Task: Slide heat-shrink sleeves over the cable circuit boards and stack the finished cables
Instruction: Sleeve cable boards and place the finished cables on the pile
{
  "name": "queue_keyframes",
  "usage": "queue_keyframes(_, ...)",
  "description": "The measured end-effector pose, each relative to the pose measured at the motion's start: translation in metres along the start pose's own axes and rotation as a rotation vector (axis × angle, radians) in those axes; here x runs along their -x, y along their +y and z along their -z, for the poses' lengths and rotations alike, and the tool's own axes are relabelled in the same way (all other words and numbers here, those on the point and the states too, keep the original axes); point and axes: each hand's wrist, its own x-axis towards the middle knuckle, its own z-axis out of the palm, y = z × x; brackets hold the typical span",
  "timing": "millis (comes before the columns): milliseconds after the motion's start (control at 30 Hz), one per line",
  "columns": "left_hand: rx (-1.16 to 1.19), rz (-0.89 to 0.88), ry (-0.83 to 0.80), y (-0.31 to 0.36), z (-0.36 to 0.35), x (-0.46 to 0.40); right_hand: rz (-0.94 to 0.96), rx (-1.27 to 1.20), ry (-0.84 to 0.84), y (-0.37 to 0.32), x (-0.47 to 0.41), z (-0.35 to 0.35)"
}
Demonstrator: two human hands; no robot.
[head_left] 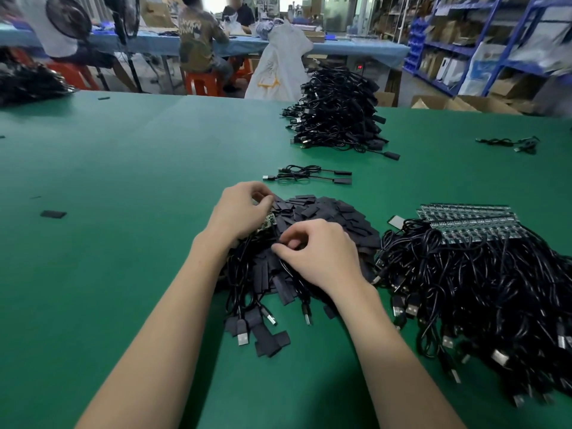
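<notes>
A heap of flat black heat-shrink sleeves point(325, 212) lies on the green table point(123, 212) in front of me. My left hand point(238, 212) grips a bundle of black cables whose green circuit boards point(268, 222) stick out under its fingers. My right hand point(318, 252) sits over the near side of the heap and pinches a black sleeve between thumb and forefinger. The bundle's USB plugs point(243, 337) trail toward me. A big pile of bare cables with green boards point(470, 221) lies to the right. Two sleeved cables point(309, 174) lie just beyond the heap.
A tall stack of finished black cables point(337, 116) stands at the back right. A loose cable point(510, 144) lies far right, a stray sleeve point(53, 214) at left. More cables are piled at the far left edge point(28, 82). People sit at a blue table behind; shelves stand right.
</notes>
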Motion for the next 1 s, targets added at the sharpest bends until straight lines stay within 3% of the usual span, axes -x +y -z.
queue_keyframes(167, 0.033, 0.039, -0.027, 0.0, 0.008, 0.001, -0.001, -0.12, -0.014, 0.0, -0.002, 0.001)
queue_keyframes(367, -0.111, 0.106, -0.291, 0.003, 0.013, 0.002, -0.054, -0.36, -0.075, 0.011, -0.007, 0.014)
queue_keyframes(467, -0.147, 0.112, -0.377, 0.006, 0.013, 0.003, -0.108, -0.533, -0.187, 0.016, -0.007, 0.023)
queue_keyframes(567, 0.086, 0.115, -0.359, 0.007, 0.017, 0.003, -0.157, -0.562, -0.237, 0.023, -0.006, 0.031)
queue_keyframes(633, 0.311, 0.11, -0.338, 0.01, 0.021, 0.003, -0.187, -0.637, -0.166, 0.024, -0.006, 0.032)
queue_keyframes(800, 0.784, 0.147, -0.464, 0.025, 0.016, 0.008, -0.26, -1.034, -0.046, 0.016, -0.008, 0.03)
queue_keyframes(1000, 0.929, 0.192, -0.583, 0.041, 0.007, 0.015, -0.331, -1.228, -0.033, 0.018, -0.007, 0.035)
